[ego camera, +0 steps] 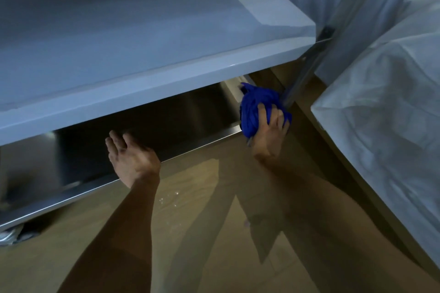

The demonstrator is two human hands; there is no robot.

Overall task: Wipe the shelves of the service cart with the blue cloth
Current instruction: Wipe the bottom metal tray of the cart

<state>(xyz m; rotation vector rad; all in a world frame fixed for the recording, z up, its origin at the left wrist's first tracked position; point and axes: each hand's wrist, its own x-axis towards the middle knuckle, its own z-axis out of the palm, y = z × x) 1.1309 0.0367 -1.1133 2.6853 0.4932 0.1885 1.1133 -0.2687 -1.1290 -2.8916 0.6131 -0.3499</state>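
Blue crumpled cloth point(256, 104) gripped in right hand point(270, 137), centre-right | left hand point(132, 159) open, empty, on lower steel cart shelf point(190, 143)

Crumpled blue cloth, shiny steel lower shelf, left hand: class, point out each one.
Crumpled blue cloth point(256, 102): head view, bunched upper folds.
Shiny steel lower shelf point(202, 141): head view, front rim.
Left hand point(132, 159): head view, back of the hand.

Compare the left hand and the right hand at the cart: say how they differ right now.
The right hand is closed on the bunched blue cloth at the lower shelf's right end, by the cart's post; the left hand is empty. The left hand's fingers are spread open, at the shelf's front edge. Both reach beneath the upper shelf.
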